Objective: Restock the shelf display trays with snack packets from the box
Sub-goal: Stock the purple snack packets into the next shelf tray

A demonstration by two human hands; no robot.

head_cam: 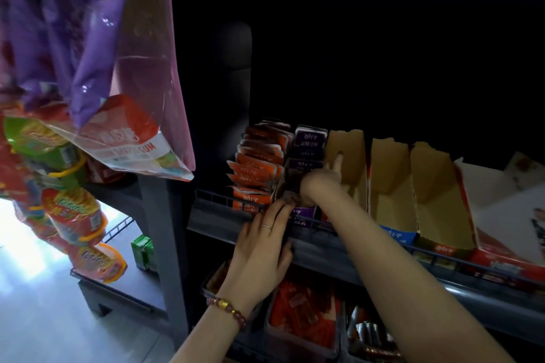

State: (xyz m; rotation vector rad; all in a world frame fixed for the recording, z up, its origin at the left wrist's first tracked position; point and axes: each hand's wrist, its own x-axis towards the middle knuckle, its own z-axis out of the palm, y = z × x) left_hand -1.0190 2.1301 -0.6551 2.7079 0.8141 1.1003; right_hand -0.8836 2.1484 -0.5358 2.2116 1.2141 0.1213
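— The fingers (275, 215) of the left hand (259, 247) lie straight on the front of the purple tray (300, 219).
— And the right hand (320, 181)?
— It dips among the purple packets (309, 141). One finger points up. The others are hidden, so I can't tell if it holds any.
— The arms?
— Both reach forward to the shelf (383, 264).

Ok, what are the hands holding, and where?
Right hand seems to grip the dark purple foil packets by their tops; left hand rests on their cardboard tray's front.
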